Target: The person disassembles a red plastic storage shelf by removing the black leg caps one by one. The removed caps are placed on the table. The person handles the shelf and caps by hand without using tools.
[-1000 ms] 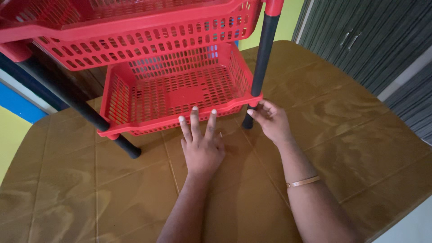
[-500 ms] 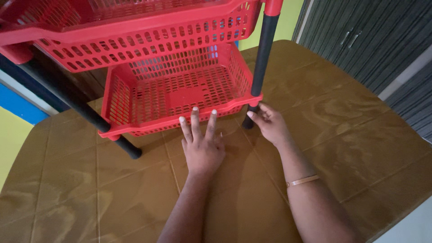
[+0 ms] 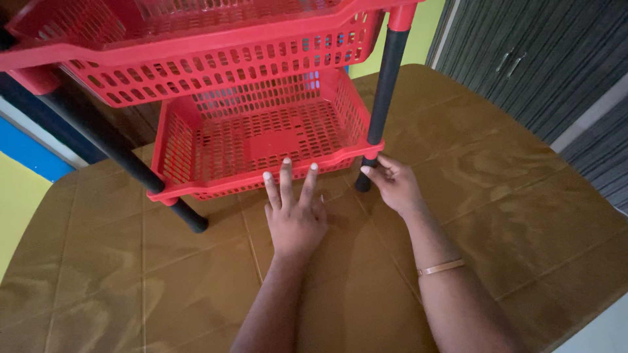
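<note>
A red plastic basket rack with black poles stands on the table. Its lower basket (image 3: 261, 140) sits just above the tabletop and the upper basket (image 3: 216, 46) hangs over it. My left hand (image 3: 294, 212) lies flat on the cloth, fingers spread, their tips touching the lower basket's front rim. My right hand (image 3: 391, 184) curls its fingers around the foot of the front right black pole (image 3: 386, 91). A thin bangle (image 3: 441, 267) is on my right wrist.
The table carries a shiny brown cloth (image 3: 510, 196). A second black pole (image 3: 114, 153) slants down at the left front. Dark striped cupboard doors (image 3: 523, 59) stand at the right, a yellow and blue wall (image 3: 26, 176) at the left.
My right hand has slid slightly closer to the pole's foot. My left hand and the rack stay where they were.
</note>
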